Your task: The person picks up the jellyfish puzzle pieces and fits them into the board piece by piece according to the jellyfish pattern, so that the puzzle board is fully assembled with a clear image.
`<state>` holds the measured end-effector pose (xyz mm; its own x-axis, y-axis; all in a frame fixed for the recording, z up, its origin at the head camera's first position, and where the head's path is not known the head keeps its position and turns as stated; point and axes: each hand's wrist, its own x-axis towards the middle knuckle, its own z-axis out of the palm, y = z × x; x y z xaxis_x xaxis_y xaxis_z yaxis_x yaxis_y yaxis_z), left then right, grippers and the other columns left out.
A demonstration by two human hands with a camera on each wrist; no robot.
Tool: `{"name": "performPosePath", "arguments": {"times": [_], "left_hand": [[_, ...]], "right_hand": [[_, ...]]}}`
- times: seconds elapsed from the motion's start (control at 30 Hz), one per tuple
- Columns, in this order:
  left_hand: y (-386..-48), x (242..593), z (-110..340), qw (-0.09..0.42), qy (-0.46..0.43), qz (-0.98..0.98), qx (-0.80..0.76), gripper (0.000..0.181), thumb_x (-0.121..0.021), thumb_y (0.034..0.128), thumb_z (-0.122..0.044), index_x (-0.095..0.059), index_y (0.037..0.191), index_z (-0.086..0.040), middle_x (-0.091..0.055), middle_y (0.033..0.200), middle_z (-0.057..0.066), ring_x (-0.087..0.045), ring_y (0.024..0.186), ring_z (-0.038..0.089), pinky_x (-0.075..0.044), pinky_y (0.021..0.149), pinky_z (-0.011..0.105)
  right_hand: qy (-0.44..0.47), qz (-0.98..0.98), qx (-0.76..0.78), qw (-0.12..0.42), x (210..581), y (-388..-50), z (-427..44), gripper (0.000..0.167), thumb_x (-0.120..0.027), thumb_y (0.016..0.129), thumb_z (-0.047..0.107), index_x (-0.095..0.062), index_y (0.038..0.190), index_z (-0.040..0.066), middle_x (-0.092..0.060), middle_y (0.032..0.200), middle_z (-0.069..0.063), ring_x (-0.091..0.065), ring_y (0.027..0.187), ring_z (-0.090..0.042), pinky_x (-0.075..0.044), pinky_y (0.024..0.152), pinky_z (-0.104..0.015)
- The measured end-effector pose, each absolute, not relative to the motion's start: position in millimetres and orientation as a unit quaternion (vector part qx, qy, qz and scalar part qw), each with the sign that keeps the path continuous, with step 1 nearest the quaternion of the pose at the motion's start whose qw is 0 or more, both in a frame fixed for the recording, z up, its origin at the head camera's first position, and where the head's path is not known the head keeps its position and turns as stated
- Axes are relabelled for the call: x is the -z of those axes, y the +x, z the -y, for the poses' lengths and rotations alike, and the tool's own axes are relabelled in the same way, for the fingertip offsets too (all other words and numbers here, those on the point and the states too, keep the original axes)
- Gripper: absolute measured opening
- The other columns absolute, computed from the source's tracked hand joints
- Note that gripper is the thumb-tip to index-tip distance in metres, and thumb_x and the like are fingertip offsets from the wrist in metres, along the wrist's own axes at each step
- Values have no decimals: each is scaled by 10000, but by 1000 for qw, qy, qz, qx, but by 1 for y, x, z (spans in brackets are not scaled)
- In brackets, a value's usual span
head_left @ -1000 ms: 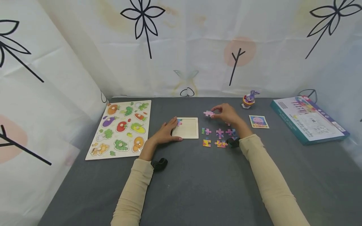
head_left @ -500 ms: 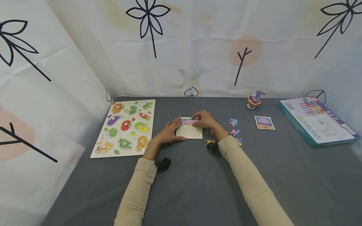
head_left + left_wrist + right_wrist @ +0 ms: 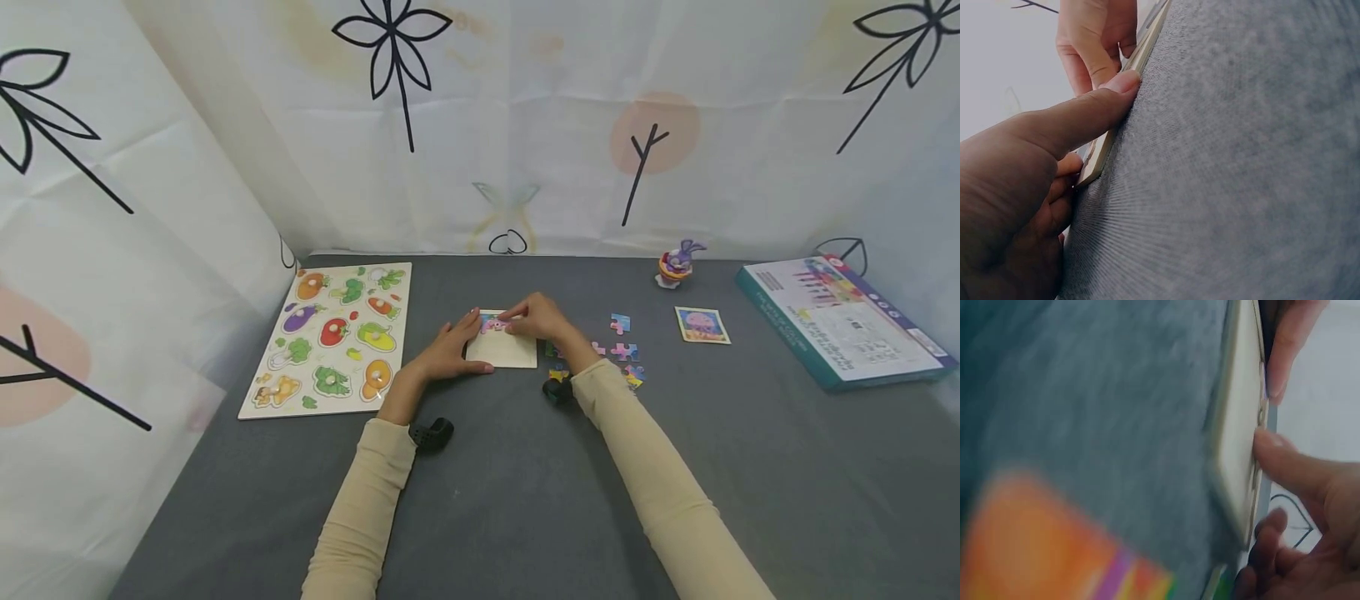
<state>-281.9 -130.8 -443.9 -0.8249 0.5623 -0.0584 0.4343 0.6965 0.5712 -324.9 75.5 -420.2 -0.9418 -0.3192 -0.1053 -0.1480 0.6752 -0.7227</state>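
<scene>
A square wooden tray (image 3: pixel 506 354) lies on the grey table with joined pink and blue puzzle pieces (image 3: pixel 491 323) along its far side. My left hand (image 3: pixel 447 350) is spread at its left side, the thumb on the near edge; in the left wrist view the thumb of the left hand (image 3: pixel 1041 137) rests on the tray's rim (image 3: pixel 1099 156). My right hand (image 3: pixel 542 318) has thumb and index fingertips at a puzzle piece by the far edge, which they partly cover. In the right wrist view, the thumb of the right hand (image 3: pixel 1316 487) touches the top of the tray (image 3: pixel 1238 419).
Loose puzzle pieces (image 3: pixel 624 352) lie right of the tray, some behind the right forearm. A vegetable board (image 3: pixel 322 350) is at the left. Farther right are a small picture card (image 3: pixel 702 326), a rabbit figurine (image 3: pixel 676 265) and a teal-edged box (image 3: pixel 847 325). White cloth (image 3: pixel 555 125) hangs behind.
My right hand has moved left from above the loose pieces, carrying a pink piece to the tray's far side, then slightly farther left. My left hand has stayed at the tray. The view has shifted slightly.
</scene>
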Motion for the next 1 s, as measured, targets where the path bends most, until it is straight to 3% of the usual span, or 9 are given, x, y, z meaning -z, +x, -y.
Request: {"name": "performPosePath", "arguments": {"times": [0.17,0.33,0.6,0.83,1.0], "left_hand": [[-283,444,131,116,274,-912,-281,907,-669,827,-346,-120,1469,-13,-33,1556,122,-31,1440,243,-12,1138,518],[-284,445,131,114,275,-913,-280,915,-673,822,-353,-123,1468,-10,-40,1556,127,-35,1440,244,-14,1135,526],[-284,447,130,111,282,-912,-277,895,-667,827,-353,-138,1469,-23,-56,1556,114,-39,1441,238,-20,1133,533],[-285,449,128,114,282,-908,-289,891,-664,831,-351,-136,1471,-26,-48,1558,110,-24,1442,226,-3,1136,523],[-285,448,130,119,270,-912,-284,901,-666,830,-349,-124,1471,-20,-38,1558,114,-20,1442,230,-1,1139,512]], "right_hand": [[-79,-917,380,94,419,-323,-69,230,-732,765,146,-733,991,103,-653,1134,-145,-575,902,-224,-432,696,-260],[-44,-911,397,105,418,-321,-64,199,-741,757,133,-746,952,95,-633,1178,-138,-564,1101,-281,-468,873,-348],[-47,-913,389,112,419,-320,-63,190,-699,797,126,-742,982,124,-628,1189,-129,-582,1034,-266,-469,785,-318],[-48,-910,393,123,418,-321,-67,196,-695,802,119,-738,993,118,-600,1229,-147,-535,1152,-291,-448,928,-372],[-87,-887,430,143,415,-324,-78,273,-664,833,109,-684,1102,64,-558,1280,-163,-522,1136,-294,-448,915,-384]]}}
